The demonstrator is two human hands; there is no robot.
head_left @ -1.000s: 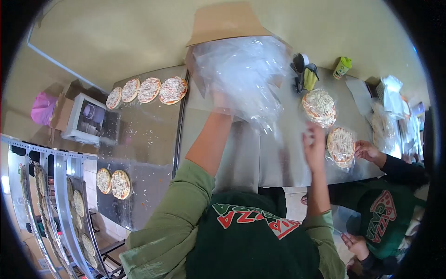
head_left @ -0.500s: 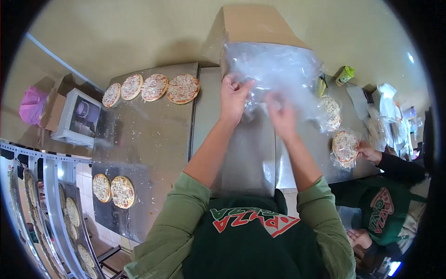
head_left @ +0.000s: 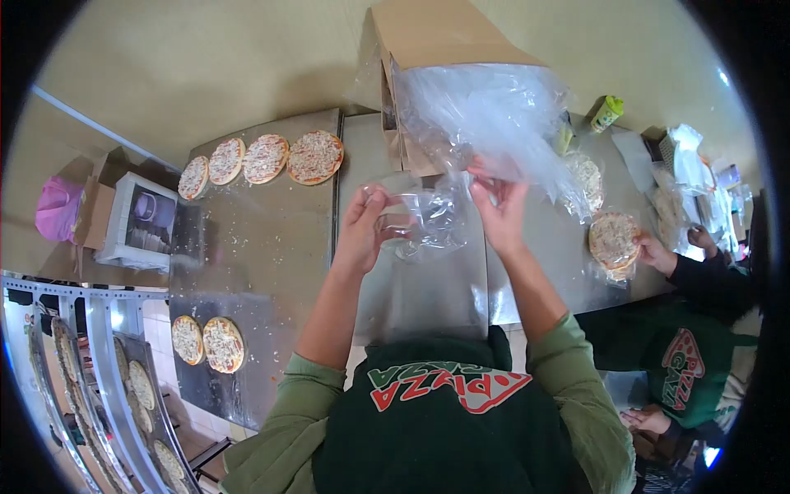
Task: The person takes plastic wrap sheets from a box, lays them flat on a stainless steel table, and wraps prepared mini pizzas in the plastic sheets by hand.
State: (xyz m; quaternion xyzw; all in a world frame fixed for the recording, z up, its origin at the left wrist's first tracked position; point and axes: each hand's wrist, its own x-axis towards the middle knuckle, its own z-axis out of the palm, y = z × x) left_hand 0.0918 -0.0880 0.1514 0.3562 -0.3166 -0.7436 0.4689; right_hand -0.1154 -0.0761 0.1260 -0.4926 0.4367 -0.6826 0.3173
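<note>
Clear plastic bag is above the silvery metal tabletop, no pizza in it, your left hand pinching its edge, right hand half-curled (can't tell its grip), six round cheese-topped pizzas lying unbagged to your left.
</note>
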